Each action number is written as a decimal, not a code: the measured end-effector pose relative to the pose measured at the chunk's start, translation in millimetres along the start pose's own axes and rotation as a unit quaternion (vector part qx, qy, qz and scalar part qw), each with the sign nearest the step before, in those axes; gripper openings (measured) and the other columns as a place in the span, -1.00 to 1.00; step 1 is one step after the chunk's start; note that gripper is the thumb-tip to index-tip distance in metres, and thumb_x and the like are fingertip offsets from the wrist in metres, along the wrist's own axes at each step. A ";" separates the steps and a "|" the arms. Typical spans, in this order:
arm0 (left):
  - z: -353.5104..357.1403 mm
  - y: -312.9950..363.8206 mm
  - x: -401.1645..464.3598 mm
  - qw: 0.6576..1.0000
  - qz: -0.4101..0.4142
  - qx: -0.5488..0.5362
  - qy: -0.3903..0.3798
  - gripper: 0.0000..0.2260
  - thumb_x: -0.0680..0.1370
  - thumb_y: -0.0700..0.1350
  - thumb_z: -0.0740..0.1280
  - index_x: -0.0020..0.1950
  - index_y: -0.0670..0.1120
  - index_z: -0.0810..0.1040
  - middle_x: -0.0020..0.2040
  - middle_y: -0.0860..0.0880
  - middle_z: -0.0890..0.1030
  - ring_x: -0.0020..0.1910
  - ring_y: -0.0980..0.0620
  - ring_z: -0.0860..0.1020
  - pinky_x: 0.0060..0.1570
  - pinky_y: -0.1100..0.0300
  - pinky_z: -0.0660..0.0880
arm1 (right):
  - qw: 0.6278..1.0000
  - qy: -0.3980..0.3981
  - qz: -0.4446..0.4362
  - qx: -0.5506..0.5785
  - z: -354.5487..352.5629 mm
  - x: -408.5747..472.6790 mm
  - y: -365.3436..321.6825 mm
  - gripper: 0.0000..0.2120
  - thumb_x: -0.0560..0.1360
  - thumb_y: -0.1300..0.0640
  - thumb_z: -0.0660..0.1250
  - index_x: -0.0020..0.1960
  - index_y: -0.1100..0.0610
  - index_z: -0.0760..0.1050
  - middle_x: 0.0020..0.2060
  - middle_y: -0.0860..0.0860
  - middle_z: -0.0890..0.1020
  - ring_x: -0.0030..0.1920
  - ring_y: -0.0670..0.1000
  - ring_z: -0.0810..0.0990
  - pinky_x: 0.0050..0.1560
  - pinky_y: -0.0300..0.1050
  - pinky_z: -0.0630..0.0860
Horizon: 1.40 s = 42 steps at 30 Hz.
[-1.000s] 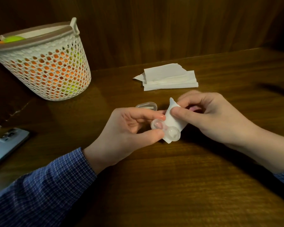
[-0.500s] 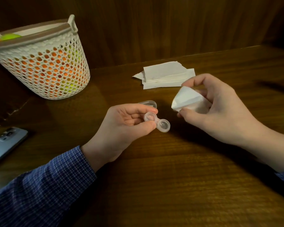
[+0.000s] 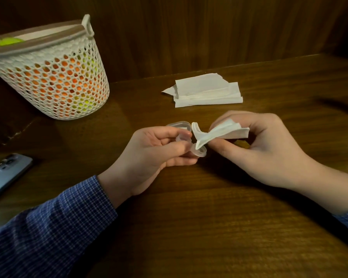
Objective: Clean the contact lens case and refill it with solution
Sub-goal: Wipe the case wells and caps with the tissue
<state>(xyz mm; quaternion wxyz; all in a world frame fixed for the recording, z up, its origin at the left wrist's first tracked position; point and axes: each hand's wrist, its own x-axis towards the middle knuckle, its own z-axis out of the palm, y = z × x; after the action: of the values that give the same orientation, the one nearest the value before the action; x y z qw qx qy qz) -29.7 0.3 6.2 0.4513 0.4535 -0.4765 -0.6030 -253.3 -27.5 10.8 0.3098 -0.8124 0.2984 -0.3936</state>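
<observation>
Contact lens case [image 3: 191, 146] was pinched in the left hand [image 3: 155, 155] above the counter [image 3: 209, 227]; the right hand [image 3: 265, 149] pinched a folded tissue [image 3: 221, 132], its tip touching one well.

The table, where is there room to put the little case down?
The table is bare in front of both hands, towards the person, and on the right past the right hand. It is crowded further back: the napkin stack, a clear lid, the basket and a phone on the left.
</observation>
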 end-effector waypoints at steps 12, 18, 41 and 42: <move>0.3 -2.4 3.9 0.998 -0.013 -0.056 0.015 -0.67 0.41 -0.12 0.42 0.13 -0.19 0.71 0.16 -0.13 0.70 0.08 -0.04 0.71 -0.12 0.20 0.65 | 0.994 -0.059 0.052 0.081 4.7 0.9 8.4 -0.72 0.38 -0.05 0.50 0.05 -0.01 0.75 -0.04 -0.12 0.73 0.04 -0.04 0.70 0.02 -0.24 0.60; -1.2 -4.3 4.9 1.000 -0.005 -0.029 0.004 -0.71 0.45 -0.15 0.41 0.13 -0.22 0.71 0.13 -0.14 0.71 0.16 -0.06 0.68 -0.02 0.17 0.65 | 0.994 -0.070 0.069 0.056 11.2 0.8 5.2 -0.76 0.37 -0.06 0.52 0.02 -0.02 0.76 -0.10 -0.17 0.73 -0.02 -0.08 0.69 0.08 -0.15 0.55; 9.5 -3.6 -0.9 0.999 -0.023 -0.037 -0.018 -0.72 0.40 -0.15 0.43 0.07 -0.18 0.72 0.02 -0.18 0.73 -0.06 -0.04 0.73 -0.13 0.23 0.65 | 0.948 -0.084 0.215 0.217 5.6 2.8 -2.6 -0.73 0.43 -0.05 0.46 0.01 0.11 0.74 -0.06 0.11 0.75 -0.09 0.23 0.59 -0.03 0.00 0.50; 10.6 -4.4 -2.2 1.000 0.003 0.003 -0.003 -0.70 0.38 -0.13 0.44 0.08 -0.16 0.71 0.01 -0.17 0.74 -0.05 -0.05 0.73 -0.12 0.22 0.66 | 0.945 -0.082 0.229 0.217 6.0 3.2 -3.1 -0.74 0.43 -0.05 0.47 -0.03 0.12 0.73 -0.13 0.08 0.72 -0.15 0.17 0.55 -0.09 -0.04 0.49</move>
<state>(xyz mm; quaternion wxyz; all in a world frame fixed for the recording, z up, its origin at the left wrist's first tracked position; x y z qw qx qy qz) -40.2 4.8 3.5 0.4506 0.4516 -0.4810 -0.6014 -246.0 -26.2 11.6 0.5839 -0.6649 0.3570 -0.2992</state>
